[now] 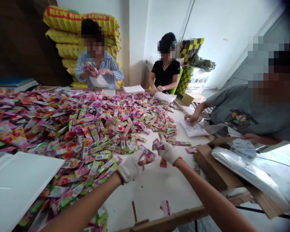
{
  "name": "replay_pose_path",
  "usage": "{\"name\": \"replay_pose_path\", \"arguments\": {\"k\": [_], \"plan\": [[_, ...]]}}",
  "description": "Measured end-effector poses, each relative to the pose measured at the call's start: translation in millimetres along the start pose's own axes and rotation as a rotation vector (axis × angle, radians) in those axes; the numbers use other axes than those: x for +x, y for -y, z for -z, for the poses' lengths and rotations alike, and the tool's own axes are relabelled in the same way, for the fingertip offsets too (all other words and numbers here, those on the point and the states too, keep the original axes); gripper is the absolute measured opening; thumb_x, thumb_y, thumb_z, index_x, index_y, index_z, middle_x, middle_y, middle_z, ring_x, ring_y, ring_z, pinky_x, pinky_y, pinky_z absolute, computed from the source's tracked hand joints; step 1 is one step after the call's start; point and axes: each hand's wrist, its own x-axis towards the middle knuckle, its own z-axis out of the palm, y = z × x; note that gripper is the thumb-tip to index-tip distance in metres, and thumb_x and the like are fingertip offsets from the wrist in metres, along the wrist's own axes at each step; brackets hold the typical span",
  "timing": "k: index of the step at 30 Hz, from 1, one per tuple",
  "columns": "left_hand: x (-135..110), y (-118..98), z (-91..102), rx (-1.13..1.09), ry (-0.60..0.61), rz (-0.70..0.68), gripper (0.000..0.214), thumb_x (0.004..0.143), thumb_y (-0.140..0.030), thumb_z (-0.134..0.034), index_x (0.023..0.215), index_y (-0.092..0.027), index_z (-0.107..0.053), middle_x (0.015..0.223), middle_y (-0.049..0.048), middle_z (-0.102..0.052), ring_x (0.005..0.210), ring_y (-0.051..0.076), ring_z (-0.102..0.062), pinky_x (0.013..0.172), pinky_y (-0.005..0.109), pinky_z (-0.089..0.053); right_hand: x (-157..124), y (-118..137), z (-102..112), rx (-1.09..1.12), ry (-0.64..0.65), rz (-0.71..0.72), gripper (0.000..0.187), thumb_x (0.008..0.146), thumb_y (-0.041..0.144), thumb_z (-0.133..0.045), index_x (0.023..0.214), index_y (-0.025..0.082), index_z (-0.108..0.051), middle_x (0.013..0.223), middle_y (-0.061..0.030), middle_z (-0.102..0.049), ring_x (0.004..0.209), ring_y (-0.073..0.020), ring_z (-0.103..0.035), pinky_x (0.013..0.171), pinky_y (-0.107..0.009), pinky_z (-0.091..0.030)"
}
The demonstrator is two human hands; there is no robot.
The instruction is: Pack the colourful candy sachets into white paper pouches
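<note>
White knit gloves cover both of my hands. My left hand (131, 166) is closed around a few small candy packets (147, 156), pink and purple, which stick out past its fingers. Close by on the right, my right hand (168, 152) grips a pink packet (156, 144) over the white tabletop (159, 187). An orange packet (163, 162) lies just below that hand. A large heap of colourful packets (99, 129) in pink, green and orange spreads from beside my hands to the far left.
White sheets or bags (19, 180) lie at the left front. A cardboard box (215, 161) with plastic bags (248, 170) stands at the right. Two people work across the table, another at the right with a white bag (194, 129). Yellow sacks (67, 38) are stacked behind.
</note>
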Motion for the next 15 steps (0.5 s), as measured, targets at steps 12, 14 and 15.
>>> {"name": "replay_pose_path", "arguments": {"k": [12, 14, 15], "plan": [[-1, -29, -46.8, 0.377, 0.259, -0.091, 0.028, 0.079, -0.02, -0.054, 0.107, -0.017, -0.054, 0.103, 0.014, -0.063, 0.094, 0.029, -0.062, 0.081, 0.042, -0.047, -51, -25, -9, -0.091, 0.139, 0.124, 0.031, 0.069, 0.027, -0.064, 0.098, 0.02, -0.063, 0.106, -0.0074, -0.067, 0.091, -0.0225, -0.06, 0.082, -0.029, -0.042], [-23, -32, -49.0, 0.407, 0.296, -0.136, 0.03, 0.078, -0.02, -0.054, 0.108, -0.017, -0.054, 0.107, 0.0138, -0.062, 0.096, 0.03, -0.06, 0.084, 0.045, -0.046, -79, -32, -6, 0.012, 0.172, 0.216, 0.034, 0.065, 0.023, -0.064, 0.099, 0.02, -0.064, 0.11, -0.0084, -0.066, 0.094, -0.0242, -0.06, 0.086, -0.032, -0.043], [-31, -32, -47.4, 0.39, 0.307, -0.163, 0.031, 0.077, -0.019, -0.055, 0.108, -0.017, -0.054, 0.109, 0.0132, -0.061, 0.097, 0.03, -0.059, 0.086, 0.045, -0.046, -88, -36, -3, 0.111, 0.145, 0.195, 0.037, 0.064, 0.022, -0.063, 0.1, 0.02, -0.064, 0.111, -0.0085, -0.066, 0.096, -0.0249, -0.06, 0.087, -0.033, -0.043]]}}
